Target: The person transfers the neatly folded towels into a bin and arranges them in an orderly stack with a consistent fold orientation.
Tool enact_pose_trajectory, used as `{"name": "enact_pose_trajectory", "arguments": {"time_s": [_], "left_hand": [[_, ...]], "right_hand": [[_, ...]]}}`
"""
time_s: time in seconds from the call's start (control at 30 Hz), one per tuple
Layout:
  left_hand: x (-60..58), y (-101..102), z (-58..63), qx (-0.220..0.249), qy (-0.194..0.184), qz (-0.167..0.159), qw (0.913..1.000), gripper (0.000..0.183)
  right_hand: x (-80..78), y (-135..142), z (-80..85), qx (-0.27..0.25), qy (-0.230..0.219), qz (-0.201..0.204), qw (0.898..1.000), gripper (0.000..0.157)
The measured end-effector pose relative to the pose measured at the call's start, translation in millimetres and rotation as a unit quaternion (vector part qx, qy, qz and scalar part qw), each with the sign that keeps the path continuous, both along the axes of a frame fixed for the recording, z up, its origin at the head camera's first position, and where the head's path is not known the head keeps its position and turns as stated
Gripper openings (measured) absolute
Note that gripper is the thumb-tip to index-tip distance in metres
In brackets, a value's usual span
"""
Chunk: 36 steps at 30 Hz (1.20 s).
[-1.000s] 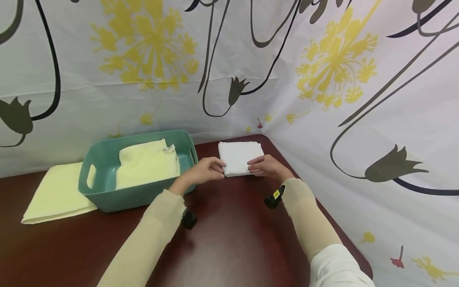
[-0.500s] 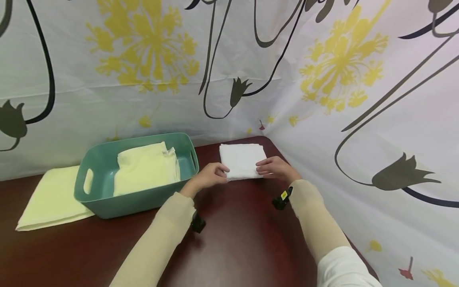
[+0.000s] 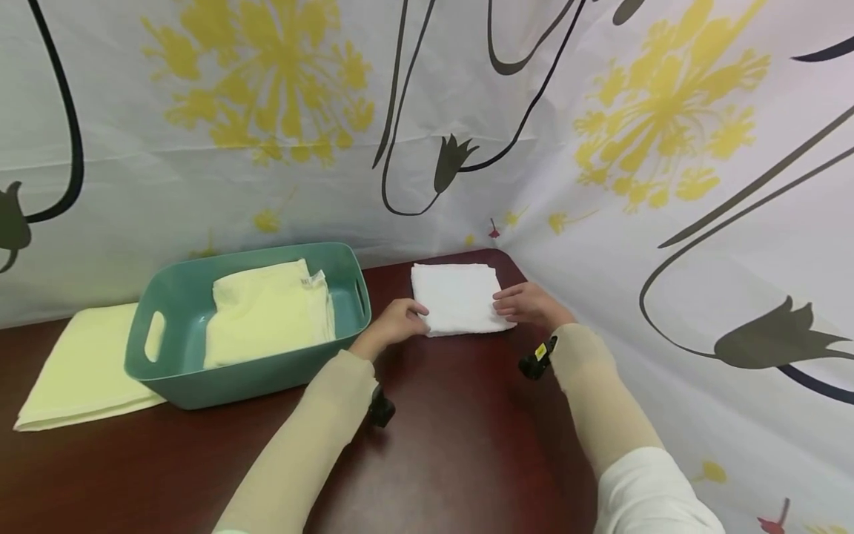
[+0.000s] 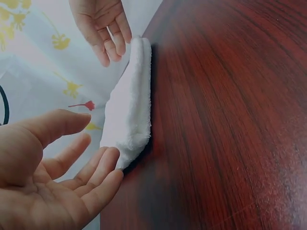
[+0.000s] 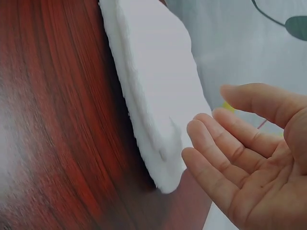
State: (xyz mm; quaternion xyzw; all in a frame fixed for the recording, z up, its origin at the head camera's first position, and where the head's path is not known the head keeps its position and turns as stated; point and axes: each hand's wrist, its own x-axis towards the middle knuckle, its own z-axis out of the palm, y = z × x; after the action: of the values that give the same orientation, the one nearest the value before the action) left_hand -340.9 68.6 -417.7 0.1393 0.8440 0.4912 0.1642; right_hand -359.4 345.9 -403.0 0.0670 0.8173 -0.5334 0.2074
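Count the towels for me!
3: a white towel between left hand and right hand, a yellow towel inside the green bin, another yellow towel beside it. More may be hidden.

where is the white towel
In the head view, the folded white towel lies on the maroon wooden table, right of the green plastic basket, between left hand and right hand.

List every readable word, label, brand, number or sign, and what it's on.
Legible text: none.
White tag on the pale yellow towel in the teal bin: too small to read.
Yellow sticker on the black right wrist camera: too small to read.
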Motion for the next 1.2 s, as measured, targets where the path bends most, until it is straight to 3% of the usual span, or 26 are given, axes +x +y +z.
{"name": "enact_pose_trajectory", "arguments": {"time_s": [0.53,0.93,1.2], "left_hand": [[-17.1,16.5,-10.4,-0.013,-0.026,0.035,0.9990,0.031],[-23.0,17.8,-20.6,0.012,-0.030,0.081,0.9962,0.034],[-26.0,22.2,-24.7,0.038,-0.043,0.099,0.9934,0.035]], "right_hand": [[-10.8,24.2,-4.1,0.032,-0.016,-0.010,0.999,0.044],[-23.1,25.3,-17.6,0.029,-0.019,-0.041,0.999,0.046],[-26.3,25.6,-19.9,0.032,-0.028,-0.035,0.998,0.050]]}}
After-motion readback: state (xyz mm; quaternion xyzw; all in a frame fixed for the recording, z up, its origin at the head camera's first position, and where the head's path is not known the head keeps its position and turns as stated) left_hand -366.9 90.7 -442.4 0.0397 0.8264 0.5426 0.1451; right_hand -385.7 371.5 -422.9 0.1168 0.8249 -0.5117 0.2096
